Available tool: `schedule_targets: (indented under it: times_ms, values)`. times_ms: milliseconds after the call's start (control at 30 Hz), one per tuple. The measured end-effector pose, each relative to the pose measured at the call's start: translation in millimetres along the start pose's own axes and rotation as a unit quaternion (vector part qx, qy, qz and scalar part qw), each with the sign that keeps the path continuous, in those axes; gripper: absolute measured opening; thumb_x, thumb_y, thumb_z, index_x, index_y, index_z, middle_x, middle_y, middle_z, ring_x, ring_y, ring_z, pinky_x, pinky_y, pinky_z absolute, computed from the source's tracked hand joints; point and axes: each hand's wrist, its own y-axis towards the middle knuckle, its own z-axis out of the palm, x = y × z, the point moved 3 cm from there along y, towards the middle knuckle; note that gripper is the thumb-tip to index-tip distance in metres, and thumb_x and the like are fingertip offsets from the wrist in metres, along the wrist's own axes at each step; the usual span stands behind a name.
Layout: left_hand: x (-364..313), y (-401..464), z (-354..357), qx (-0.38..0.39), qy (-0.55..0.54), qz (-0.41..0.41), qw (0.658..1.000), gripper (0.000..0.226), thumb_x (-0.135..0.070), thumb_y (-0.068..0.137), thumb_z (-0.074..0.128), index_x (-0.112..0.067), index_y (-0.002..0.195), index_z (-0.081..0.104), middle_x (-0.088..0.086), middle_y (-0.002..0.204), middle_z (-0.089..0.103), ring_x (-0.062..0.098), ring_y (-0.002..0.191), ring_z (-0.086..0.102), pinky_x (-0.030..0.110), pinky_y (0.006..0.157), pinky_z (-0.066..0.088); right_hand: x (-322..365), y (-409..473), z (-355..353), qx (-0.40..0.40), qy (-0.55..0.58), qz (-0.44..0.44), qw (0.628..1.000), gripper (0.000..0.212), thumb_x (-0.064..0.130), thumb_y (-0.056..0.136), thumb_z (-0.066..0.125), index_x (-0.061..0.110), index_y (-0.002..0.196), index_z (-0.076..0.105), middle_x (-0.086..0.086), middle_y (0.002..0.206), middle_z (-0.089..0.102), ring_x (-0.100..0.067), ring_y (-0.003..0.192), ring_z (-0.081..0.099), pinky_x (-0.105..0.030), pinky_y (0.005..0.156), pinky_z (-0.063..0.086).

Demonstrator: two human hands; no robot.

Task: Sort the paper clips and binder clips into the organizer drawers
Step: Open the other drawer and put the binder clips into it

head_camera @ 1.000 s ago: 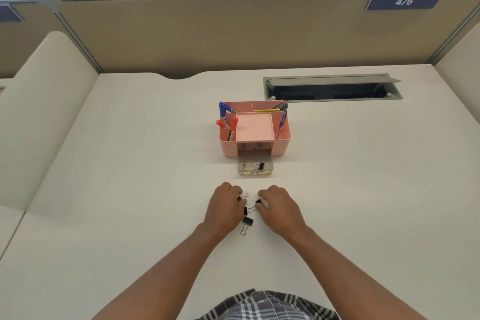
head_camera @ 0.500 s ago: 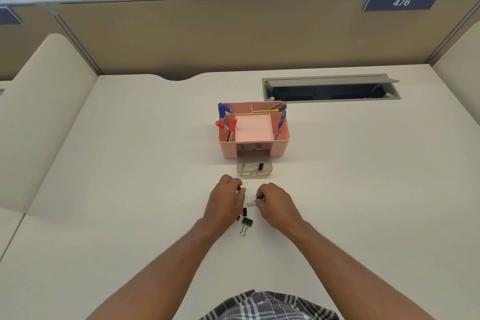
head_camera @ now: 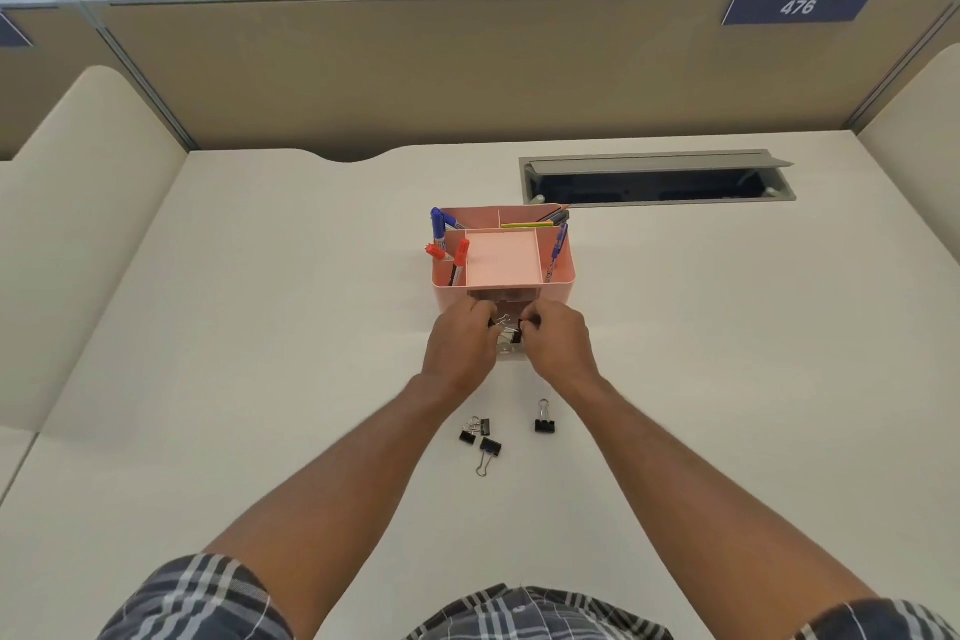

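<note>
A pink desk organizer [head_camera: 558, 283] stands mid-desk with a clear drawer [head_camera: 508, 352] pulled out at its front. My left hand [head_camera: 460, 348] and my right hand [head_camera: 558, 346] are side by side over that drawer, each pinching a small black binder clip [head_camera: 516, 330] above it. The hands hide most of the drawer. Nearer to me on the desk lie loose black binder clips: two touching [head_camera: 475, 430], one with its wire handle pointing toward me [head_camera: 489, 447], and one alone to the right [head_camera: 544, 424].
Blue and red markers [head_camera: 445, 244], pens and a pencil stand in the organizer's side slots. A grey cable hatch [head_camera: 657, 179] is open behind and to the right. A partition wall [head_camera: 467, 62] closes off the back of the desk.
Both hands have lifted from the clip pile near me and moved forward to the open drawer, each carrying a binder clip. Several clips stay on the desk.
</note>
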Motion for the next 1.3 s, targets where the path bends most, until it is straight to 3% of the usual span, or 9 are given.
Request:
schedule_targets:
  times_ms: [233, 333, 467, 533, 700, 867, 1033, 1167, 1300]
  values:
    - [13.2, -28.7, -3.5, -0.026, -0.041, -0.010, 0.999, 0.024, 0.000, 0.088, 0.054, -0.009, 0.107, 0.064, 0.007, 0.101, 0.064, 0.023, 0.091, 0.059, 0.035, 0.078, 0.052, -16.3, -23.3, -15.3, 0.002, 0.049, 0.017, 0.999, 0.019, 0.006, 0.089, 0.052, 0.014, 0.094, 0.069, -0.001, 0.091, 0.069, -0.019, 0.083, 0.062, -0.029, 0.074, 0.051]
    - [23.5, -58.5, -1.7, -0.008, -0.056, -0.026, 0.998, 0.038, 0.007, 0.076, 0.050, -0.009, 0.107, 0.065, 0.004, 0.101, 0.062, 0.021, 0.093, 0.060, 0.030, 0.080, 0.051, -34.0, -44.6, -16.7, 0.037, 0.000, 0.045, 0.998, 0.021, 0.013, 0.090, 0.054, 0.015, 0.104, 0.069, 0.000, 0.099, 0.070, -0.017, 0.085, 0.063, -0.026, 0.075, 0.048]
    - [38.5, -101.6, 5.6, 0.063, -0.074, -0.062, 0.993, 0.051, 0.000, 0.062, 0.049, -0.015, 0.108, 0.065, -0.006, 0.101, 0.056, 0.013, 0.095, 0.056, 0.017, 0.077, 0.041, -58.4, -76.7, 5.8, 0.142, -0.097, 0.071, 0.983, 0.035, 0.037, 0.088, 0.063, 0.017, 0.116, 0.060, -0.003, 0.109, 0.064, -0.023, 0.099, 0.061, -0.028, 0.079, 0.043]
    - [40.3, -117.5, 8.6, 0.082, -0.063, -0.047, 0.994, 0.049, -0.002, 0.062, 0.054, -0.015, 0.108, 0.065, -0.007, 0.099, 0.053, 0.013, 0.093, 0.055, 0.015, 0.077, 0.040, -62.1, -91.3, 18.0, 0.141, -0.101, 0.057, 0.983, 0.040, 0.042, 0.086, 0.065, 0.018, 0.116, 0.056, -0.003, 0.110, 0.057, -0.023, 0.101, 0.057, -0.030, 0.079, 0.044]
    - [38.0, -127.6, 17.2, 0.068, -0.019, -0.007, 0.997, 0.028, -0.016, 0.078, 0.066, -0.014, 0.106, 0.066, -0.001, 0.098, 0.054, 0.018, 0.088, 0.054, 0.031, 0.077, 0.048, -57.4, -102.9, 31.1, 0.104, -0.137, -0.027, 0.985, 0.027, 0.026, 0.092, 0.057, 0.012, 0.114, 0.056, -0.006, 0.110, 0.051, -0.025, 0.104, 0.051, -0.032, 0.082, 0.044]
    - [33.3, -115.7, 17.3, 0.073, -0.004, -0.006, 0.997, 0.021, -0.009, 0.086, 0.061, -0.012, 0.107, 0.063, -0.001, 0.098, 0.055, 0.020, 0.090, 0.054, 0.029, 0.077, 0.048, -55.1, -96.2, 31.8, 0.108, -0.116, -0.036, 0.987, 0.030, 0.017, 0.091, 0.052, 0.014, 0.121, 0.056, -0.007, 0.113, 0.052, -0.024, 0.102, 0.050, -0.030, 0.082, 0.043]
    - [33.1, -116.4, 18.5, 0.063, -0.034, -0.009, 0.997, 0.033, -0.006, 0.080, 0.058, -0.016, 0.111, 0.055, -0.003, 0.100, 0.054, 0.018, 0.092, 0.050, 0.031, 0.080, 0.046, -50.2, -92.6, 36.9, 0.145, -0.068, -0.064, 0.985, 0.052, 0.015, 0.088, 0.052, 0.023, 0.139, 0.046, -0.003, 0.117, 0.051, -0.021, 0.109, 0.049, -0.027, 0.092, 0.042]
    - [31.2, -116.7, 17.9, 0.038, -0.076, -0.020, 0.996, 0.043, -0.002, 0.079, 0.056, -0.012, 0.120, 0.052, 0.000, 0.108, 0.054, 0.016, 0.095, 0.052, 0.030, 0.085, 0.047, -39.1, -84.9, 44.0, 0.169, -0.053, -0.083, 0.981, 0.054, 0.016, 0.087, 0.053, 0.023, 0.140, 0.046, -0.003, 0.118, 0.051, -0.021, 0.110, 0.050, -0.029, 0.093, 0.044]
    - [27.4, -111.6, 6.8, -0.018, -0.100, -0.018, 0.995, 0.044, 0.004, 0.078, 0.054, -0.011, 0.119, 0.052, -0.001, 0.103, 0.053, 0.015, 0.094, 0.053, 0.026, 0.085, 0.045, -31.3, -75.5, 36.4, 0.094, -0.001, -0.081, 0.992, 0.043, 0.011, 0.087, 0.057, 0.017, 0.129, 0.057, -0.003, 0.116, 0.054, -0.019, 0.107, 0.054, -0.027, 0.092, 0.046]
